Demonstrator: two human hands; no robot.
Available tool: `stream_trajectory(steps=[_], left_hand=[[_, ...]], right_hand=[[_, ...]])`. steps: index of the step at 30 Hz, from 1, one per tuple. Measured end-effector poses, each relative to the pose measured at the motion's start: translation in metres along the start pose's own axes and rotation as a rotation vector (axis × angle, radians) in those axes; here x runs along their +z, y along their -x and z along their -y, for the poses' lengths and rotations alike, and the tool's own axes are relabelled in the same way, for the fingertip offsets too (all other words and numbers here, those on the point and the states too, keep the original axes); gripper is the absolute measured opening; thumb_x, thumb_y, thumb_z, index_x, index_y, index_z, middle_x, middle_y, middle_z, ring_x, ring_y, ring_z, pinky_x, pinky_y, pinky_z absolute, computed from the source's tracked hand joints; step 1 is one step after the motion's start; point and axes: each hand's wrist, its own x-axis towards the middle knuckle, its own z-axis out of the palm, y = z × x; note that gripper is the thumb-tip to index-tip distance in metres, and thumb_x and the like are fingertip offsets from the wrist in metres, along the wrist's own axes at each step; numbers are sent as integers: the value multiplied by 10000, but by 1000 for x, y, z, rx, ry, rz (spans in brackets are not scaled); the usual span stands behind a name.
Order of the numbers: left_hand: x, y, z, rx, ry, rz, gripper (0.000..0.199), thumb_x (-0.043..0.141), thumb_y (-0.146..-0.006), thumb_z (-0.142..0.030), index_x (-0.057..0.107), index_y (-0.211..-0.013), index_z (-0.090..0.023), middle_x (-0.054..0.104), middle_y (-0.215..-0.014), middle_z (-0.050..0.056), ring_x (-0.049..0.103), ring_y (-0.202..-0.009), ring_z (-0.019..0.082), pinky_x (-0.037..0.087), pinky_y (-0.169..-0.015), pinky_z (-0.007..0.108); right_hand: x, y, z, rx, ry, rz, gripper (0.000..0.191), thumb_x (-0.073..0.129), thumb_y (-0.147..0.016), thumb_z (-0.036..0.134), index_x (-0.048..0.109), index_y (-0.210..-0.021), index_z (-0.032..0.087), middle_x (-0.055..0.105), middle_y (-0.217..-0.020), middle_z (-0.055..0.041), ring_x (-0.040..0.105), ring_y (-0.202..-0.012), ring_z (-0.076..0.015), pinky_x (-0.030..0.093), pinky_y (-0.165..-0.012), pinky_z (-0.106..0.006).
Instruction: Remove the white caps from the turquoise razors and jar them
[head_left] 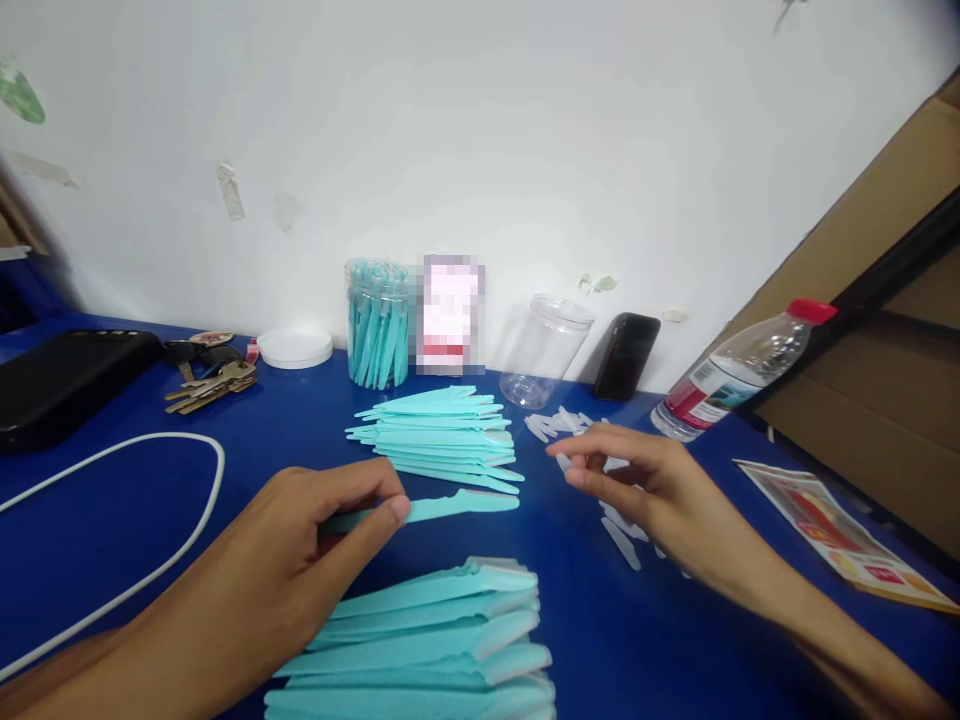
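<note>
My left hand (330, 530) pinches a turquoise razor (465, 502), its blade end pointing right. Between the thumb and index finger of my right hand (637, 475) is a small translucent white cover (564, 462). Behind the held razor lies a pile of turquoise razors (442, 435); a second, nearer pile (435, 640) lies in front of it, many of its razors with pale tips. Loose white covers (621, 540) are scattered under and around my right hand, which partly hides them.
Along the wall stand a jar of turquoise razors (377, 330), an empty clear jar (544, 350), a phone (628, 355) and a bottle (739, 370). A white lid (295, 347), keys (214, 385), black case (71, 380) and white cable (217, 480) lie left; a packet (844, 530) lies right.
</note>
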Motion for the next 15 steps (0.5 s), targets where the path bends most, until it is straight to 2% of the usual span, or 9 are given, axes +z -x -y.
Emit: stream_trajectory(steps=[4,8,12,15], left_hand=[[1,2,-5,57,-7,-26,368,491,-1083,-409,628,-793,-230,605,-666,-29,523,-551,131,338,-472,238],[1,2,-6,86,-27,-26,377,473,-1093,-396,621,-788,-231,595,-639,-35,516,-520,124,329,-459,242],[3,3,-6,73,-35,-35,387,460,-1095,-404,624,-788,-235,610,-646,-33,542,-532,132,328,-466,254],[3,5,-7,37,-42,-36,403,440,-1103,-434,624,-800,-240,618,-659,-31,552,-544,141,328,-472,266]], right_hand=[[9,7,15,136,-486,32,239,867,-869,428,770,-852,210,660,-708,6,582,-569,-132,497,-491,-222],[19,10,16,221,-733,31,256,922,-830,380,766,-805,179,553,-568,62,458,-442,-57,402,-407,-146],[24,11,14,231,-861,80,212,901,-853,324,756,-810,175,733,-710,-17,636,-551,-118,537,-466,-181],[25,12,13,189,-865,87,158,913,-839,258,779,-854,176,765,-759,-31,691,-636,-139,593,-530,-197]])
